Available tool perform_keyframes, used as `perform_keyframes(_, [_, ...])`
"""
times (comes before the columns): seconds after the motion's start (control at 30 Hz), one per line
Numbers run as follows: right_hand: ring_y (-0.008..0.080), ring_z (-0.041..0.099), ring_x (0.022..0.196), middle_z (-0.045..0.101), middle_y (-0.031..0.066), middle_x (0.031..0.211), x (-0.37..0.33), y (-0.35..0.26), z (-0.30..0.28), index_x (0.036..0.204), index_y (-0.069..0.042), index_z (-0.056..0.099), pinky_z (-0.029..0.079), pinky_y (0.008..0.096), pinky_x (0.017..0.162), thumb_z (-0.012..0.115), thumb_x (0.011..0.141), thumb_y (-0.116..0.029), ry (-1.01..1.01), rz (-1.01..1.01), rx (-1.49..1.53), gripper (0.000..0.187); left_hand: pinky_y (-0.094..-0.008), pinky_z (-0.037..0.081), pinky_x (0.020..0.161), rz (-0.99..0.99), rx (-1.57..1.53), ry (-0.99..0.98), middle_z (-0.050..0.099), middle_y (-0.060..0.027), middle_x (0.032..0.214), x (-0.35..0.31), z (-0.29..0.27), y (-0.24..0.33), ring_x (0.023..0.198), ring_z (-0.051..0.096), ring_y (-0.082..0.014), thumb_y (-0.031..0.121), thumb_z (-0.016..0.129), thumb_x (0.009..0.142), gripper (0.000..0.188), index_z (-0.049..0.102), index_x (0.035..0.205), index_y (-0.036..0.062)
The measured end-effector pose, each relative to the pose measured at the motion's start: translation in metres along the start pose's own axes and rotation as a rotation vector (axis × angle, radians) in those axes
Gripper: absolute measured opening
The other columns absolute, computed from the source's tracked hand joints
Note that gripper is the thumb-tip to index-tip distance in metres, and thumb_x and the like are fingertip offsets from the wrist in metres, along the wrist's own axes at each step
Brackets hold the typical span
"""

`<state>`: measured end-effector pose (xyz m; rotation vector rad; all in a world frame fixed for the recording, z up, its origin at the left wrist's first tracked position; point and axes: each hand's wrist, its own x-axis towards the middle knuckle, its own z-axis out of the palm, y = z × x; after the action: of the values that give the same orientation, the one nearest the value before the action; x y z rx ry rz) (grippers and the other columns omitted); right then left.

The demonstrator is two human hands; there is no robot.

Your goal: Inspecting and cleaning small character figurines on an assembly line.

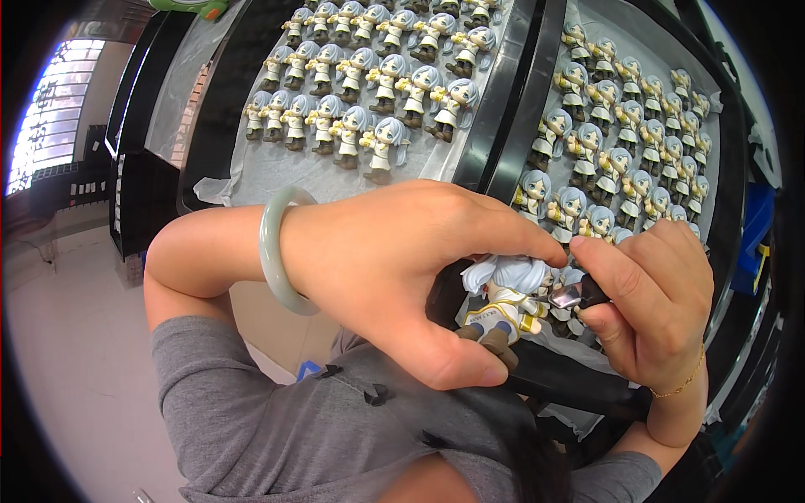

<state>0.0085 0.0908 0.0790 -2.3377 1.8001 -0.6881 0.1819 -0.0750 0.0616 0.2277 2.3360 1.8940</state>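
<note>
My left hand (402, 260) holds a small painted figurine (495, 310) with pale blue-grey hair, a white outfit with gold trim and brown boots. The figurine is tilted, its boots by my thumb and its head under my fingers, which partly hide it. In my right hand (650, 298), pinched between thumb and fingers, is a small tool (579, 293) with a black handle and a short, flat, shiny metal tip. That tip is close to the figurine's side; whether it touches I cannot tell. Most of the handle is hidden by my fingers.
Beyond my hands, a paper-lined black tray (268, 172) on the left carries rows of similar figurines (390, 142). A second black tray (537, 84) on the right is packed with more, some just under my hands. A blue object (757, 226) stands at far right, a green one (197, 7) top left.
</note>
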Motion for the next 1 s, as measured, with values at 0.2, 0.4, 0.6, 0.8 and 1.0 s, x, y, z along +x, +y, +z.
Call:
perform_keyframes(0.2, [0.0222,0.042,0.056,0.047,0.0065,0.064,0.001,-0.002,0.0,0.092,-0.001,0.064,0.03,0.0332,0.051,0.054,0.082,-0.037,-0.014,0.003,-0.038,0.039,-0.0346,0.046,0.077,-0.011,0.016,-0.011,0.058,-0.0194,0.102,0.001,-0.001,0.001,0.089,0.058,-0.0316,0.03,0.073,0.054,0.08,0.047,0.119,-0.0076])
perform_keyframes(0.4, [0.0223,0.043,0.058,0.048,0.0067,0.066,0.001,-0.003,0.0,0.094,-0.001,0.063,0.031,0.0326,0.052,0.054,0.082,-0.037,0.011,-0.015,-0.069,0.039,-0.0339,0.045,0.079,-0.045,0.001,-0.028,0.057,-0.0195,0.106,-0.001,-0.002,0.003,0.092,0.058,-0.03,0.031,0.073,0.055,0.079,0.046,0.119,-0.0082])
perform_keyframes(0.6, [0.0153,0.043,0.064,0.05,0.0047,0.073,0.0,0.017,0.001,0.1,0.0,0.061,0.033,0.0262,0.058,0.045,0.091,-0.034,0.178,0.101,0.269,0.039,-0.0277,0.042,0.073,-0.132,-0.345,0.08,0.054,-0.0134,0.098,-0.002,-0.014,0.002,0.083,0.055,-0.0218,0.044,0.067,0.062,0.08,0.042,0.118,-0.0077])
perform_keyframes(0.8, [0.0072,0.043,0.065,0.061,0.0065,0.09,-0.012,0.038,-0.003,0.104,0.002,0.059,0.035,0.0203,0.059,0.044,0.093,-0.028,0.348,0.303,0.437,0.035,-0.0238,0.044,0.075,0.046,-0.235,0.318,0.058,-0.0115,0.103,-0.016,-0.078,-0.006,0.09,0.054,-0.0139,0.011,0.063,0.072,0.057,0.032,0.119,0.0046])
perform_keyframes(1.0, [0.0063,0.041,0.062,0.052,0.0016,0.073,-0.006,0.035,-0.002,0.099,0.001,0.061,0.03,0.02,0.054,0.046,0.092,-0.029,0.34,0.377,0.5,0.034,-0.0365,0.033,0.094,-0.046,0.675,0.378,0.047,-0.0104,0.111,-0.043,-0.053,-0.053,0.107,0.046,-0.0255,0.022,0.07,0.061,0.067,0.042,0.119,0.0068])
